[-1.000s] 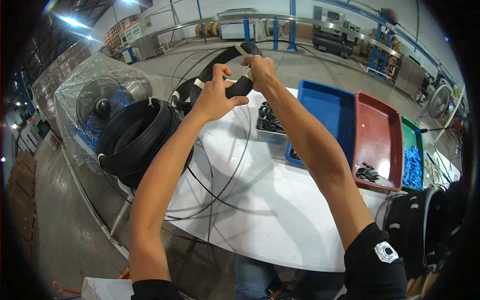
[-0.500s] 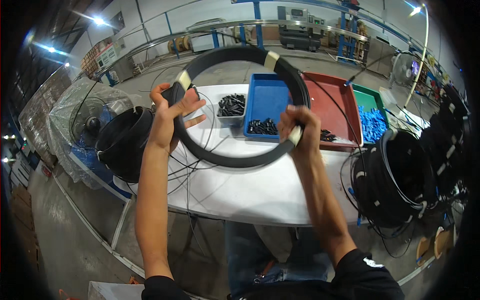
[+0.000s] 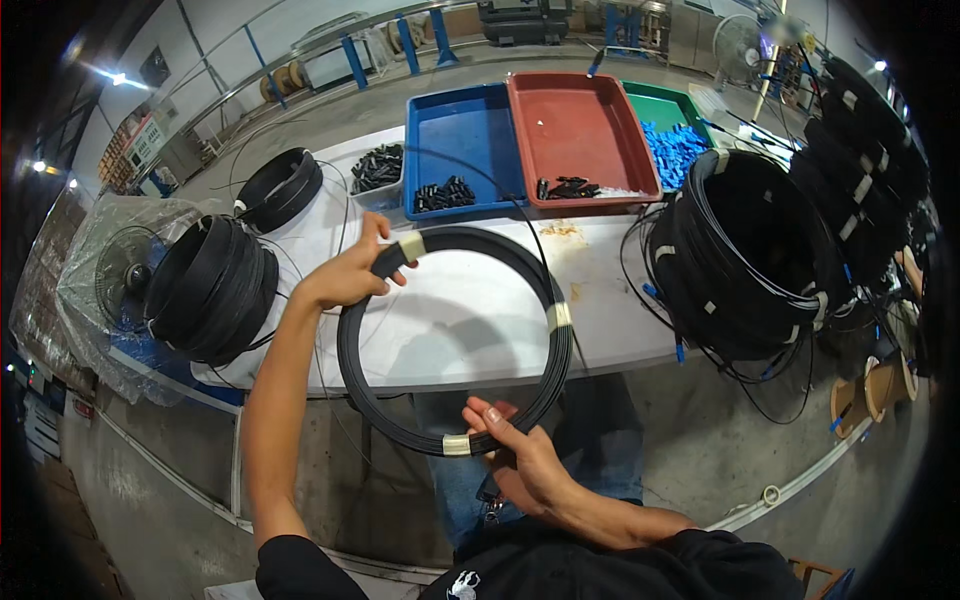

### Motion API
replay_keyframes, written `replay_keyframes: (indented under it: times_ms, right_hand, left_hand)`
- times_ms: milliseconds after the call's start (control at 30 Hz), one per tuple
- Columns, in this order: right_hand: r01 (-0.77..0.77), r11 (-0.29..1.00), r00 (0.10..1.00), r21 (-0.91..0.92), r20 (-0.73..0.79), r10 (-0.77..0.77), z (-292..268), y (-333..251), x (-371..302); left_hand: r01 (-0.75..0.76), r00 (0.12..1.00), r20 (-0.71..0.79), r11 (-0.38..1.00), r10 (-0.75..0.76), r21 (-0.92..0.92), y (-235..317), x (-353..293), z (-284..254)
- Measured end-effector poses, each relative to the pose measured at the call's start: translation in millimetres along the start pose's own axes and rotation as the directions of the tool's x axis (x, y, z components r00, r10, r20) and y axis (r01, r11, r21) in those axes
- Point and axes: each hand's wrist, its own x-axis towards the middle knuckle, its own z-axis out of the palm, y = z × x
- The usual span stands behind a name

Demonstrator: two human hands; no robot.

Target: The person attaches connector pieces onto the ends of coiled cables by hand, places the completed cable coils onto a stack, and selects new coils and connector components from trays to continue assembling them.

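Note:
Both my hands hold a coil of black cable [image 3: 350, 345], tilted over the table's front edge. Pale tape bands [image 3: 558, 317] wrap it at three places. My left hand [image 3: 345, 272] grips its upper left side beside one band, thumb and fingers around the cable. At the bottom, my right hand [image 3: 528, 462] has closed on the rim next to another band, with the thumb inside the ring and some fingers hidden behind it. A loose cable end runs up from the coil's right side toward the trays.
On the white table [image 3: 620, 330] stand a blue tray [image 3: 465, 125] and a red tray [image 3: 570, 120] with small black parts, a green tray [image 3: 660, 97] of blue parts, and a bin of black pieces [image 3: 378, 168]. Stacked cable coils [image 3: 210, 290] flank the left; larger coils [image 3: 735, 260] the right.
The coil has come down and nearer to me. My right hand has moved from its right side to the bottom; my left has closed on the upper left. The view has tilted down.

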Motion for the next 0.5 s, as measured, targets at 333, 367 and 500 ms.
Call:
replay_keyframes:
  times_ms: [333, 367, 500]
  right_hand:
    - [-0.149, 0.970, 0.989, 0.193, 0.022, 0.148, -14, 39, 27]
    - [-0.143, 0.963, 0.988, 0.230, 0.082, 0.127, -14, 40, 31]
    - [-0.558, 0.794, 0.827, 0.240, 0.236, 0.510, -22, 35, 39]
  left_hand:
    - [-0.109, 0.994, 0.043, 0.945, 0.101, 0.307, -19, 109, 51]
    - [-0.115, 0.993, 0.048, 0.945, 0.106, 0.306, -23, 112, 56]
    - [-0.208, 0.973, -0.041, 0.935, 0.229, 0.288, -23, 119, 67]
